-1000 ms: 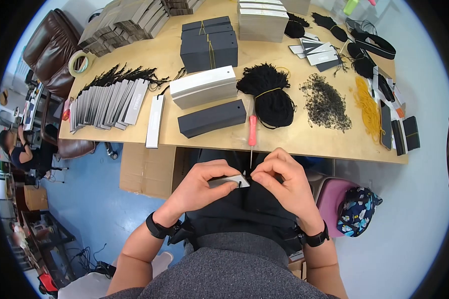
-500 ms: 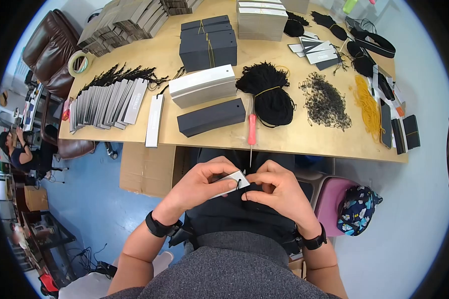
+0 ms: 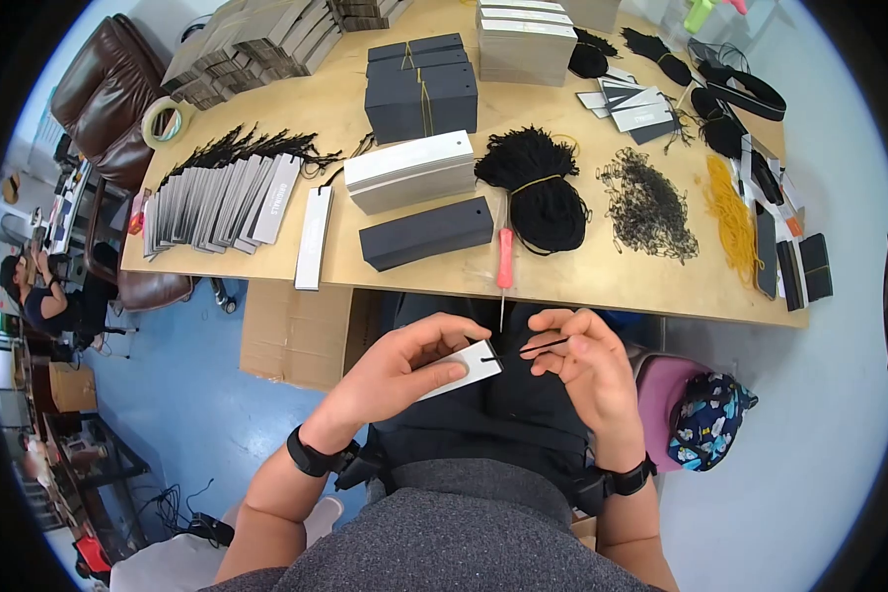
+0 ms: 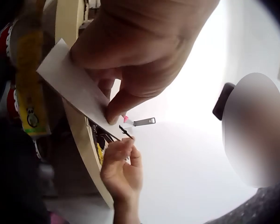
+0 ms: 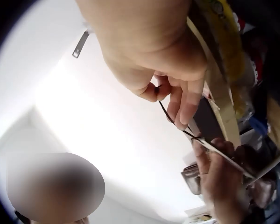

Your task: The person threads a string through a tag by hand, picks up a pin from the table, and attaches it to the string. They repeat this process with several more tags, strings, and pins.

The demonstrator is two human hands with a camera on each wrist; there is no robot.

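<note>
My left hand (image 3: 395, 370) grips a white tag (image 3: 479, 367) between thumb and fingers, above the lap. A black cord (image 3: 543, 346) comes out at the hole in the tag's right end. My right hand (image 3: 597, 370), to the right of the tag, pinches that cord between thumb and fingers. In the right wrist view the cord (image 5: 165, 112) runs taut from the fingers of my right hand (image 5: 154, 60) to the tag. The left wrist view shows the tag (image 4: 77, 88) under the thumb and fingers of my left hand (image 4: 140, 51).
On the table (image 3: 562, 276) lie a red-handled tool (image 3: 505, 259), white and dark tag stacks (image 3: 426, 234), a black cord bundle (image 3: 548, 217), small black loops (image 3: 651, 207) and strung tags (image 3: 227, 202). A pink stool (image 3: 656, 395) holds a patterned cloth item (image 3: 708, 419).
My right hand has moved away from the tag to the right, drawing the cord out with it, and its fingers have spread. My left hand keeps its grip on the tag.
</note>
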